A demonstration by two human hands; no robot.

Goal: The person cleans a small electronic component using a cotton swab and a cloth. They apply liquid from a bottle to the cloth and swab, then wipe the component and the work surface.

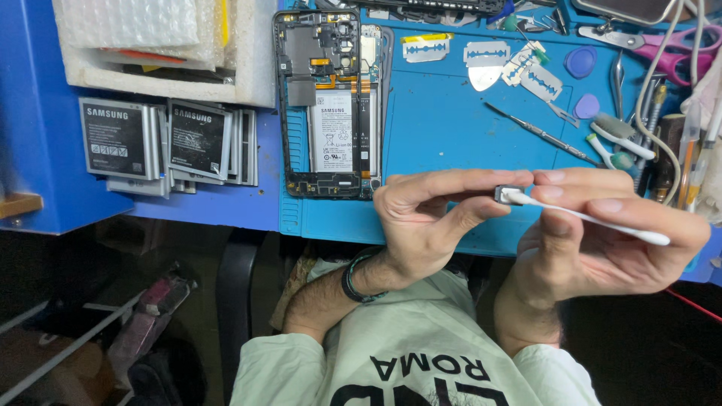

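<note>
Now left hand (421,218) pinching small part (502,194), right hand (602,240) swabbing

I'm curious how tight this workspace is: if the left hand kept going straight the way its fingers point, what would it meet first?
The left hand points right, pinching a small metal part. Going on, it would almost at once meet the right hand, which holds a cotton swab against that part.

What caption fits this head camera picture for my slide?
Left hand pinches a small dark part while right hand rubs it with a cotton swab.
</note>
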